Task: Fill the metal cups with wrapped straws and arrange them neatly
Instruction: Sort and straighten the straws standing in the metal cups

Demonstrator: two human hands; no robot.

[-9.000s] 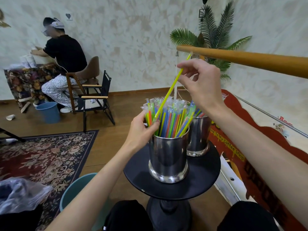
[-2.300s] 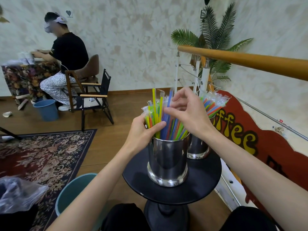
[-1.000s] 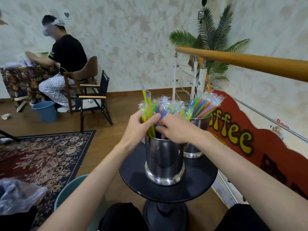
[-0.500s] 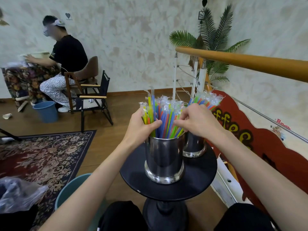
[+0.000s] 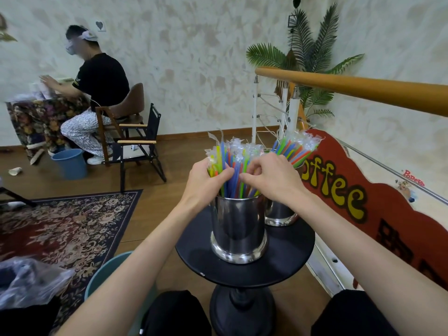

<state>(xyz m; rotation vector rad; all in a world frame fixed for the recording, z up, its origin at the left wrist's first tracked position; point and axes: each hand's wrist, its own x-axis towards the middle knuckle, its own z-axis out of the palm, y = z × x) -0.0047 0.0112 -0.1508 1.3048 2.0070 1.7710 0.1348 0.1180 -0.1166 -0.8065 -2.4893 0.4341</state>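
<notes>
Left hand (image 5: 206,180): fingers curled round the left side of the wrapped straws (image 5: 232,170), thumb across the bundle just above the rim. Right hand (image 5: 271,178): fingertips bent in, pinching into the same bundle from the right. Both hands hold straws.

The straws stand packed in the near metal cup (image 5: 238,229), on the round black table (image 5: 198,258). The far cup (image 5: 278,214) stands just behind, touching or nearly so; its straws (image 5: 295,149) fan rightward.

Risk, as judged: the pedestal table is narrow. A sideways squeeze could tip the near cup against the far one. Loose wrapper ends may snag fingers and drag straws out on release. A bin (image 5: 106,275) stands below left.
</notes>
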